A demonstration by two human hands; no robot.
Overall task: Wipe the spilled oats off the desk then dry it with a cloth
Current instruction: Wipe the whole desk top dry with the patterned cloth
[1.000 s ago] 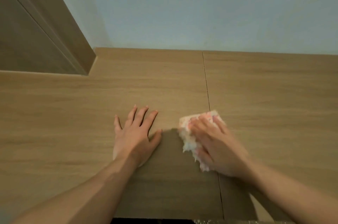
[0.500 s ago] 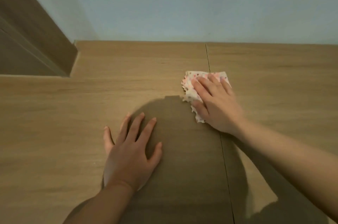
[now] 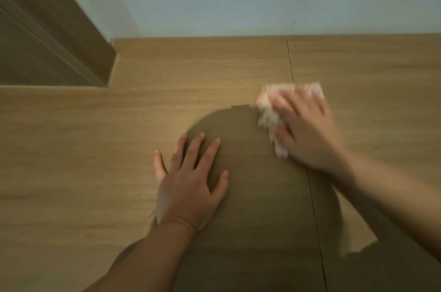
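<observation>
the right hand [image 3: 307, 129] presses a pale, pink-flecked cloth [image 3: 267, 112] flat onto the wooden surface [image 3: 71, 148]. its fingers are extended over the cloth, not curled round it. the left hand [image 3: 191, 186] lies palm down on the surface with fingers spread. it holds nothing and acts as a brace.

change: one second ago the cloth lay just beside the left hand at the same depth. half a second ago it was already beyond the left fingertips, on the far right. it is now in about the same far-right zone, across the panel seam [image 3: 290, 65]. the right hand and cloth are motion-blurred, so a stroke is in progress; its direction cannot be read from the blur. the left hand has kept its flat position throughout.

meaning for the task: no heap of oats shows on the surface. one pale speck [image 3: 247, 83] lies just left of the cloth on the far side, and another [image 3: 143, 195] lies left of the left hand. whether these are oats cannot be told. the task is judged to be in the drying stage, or late in the wiping stage. both specks lie outside the area under the cloth, so the strokes probably need to extend left to reach them.
</observation>
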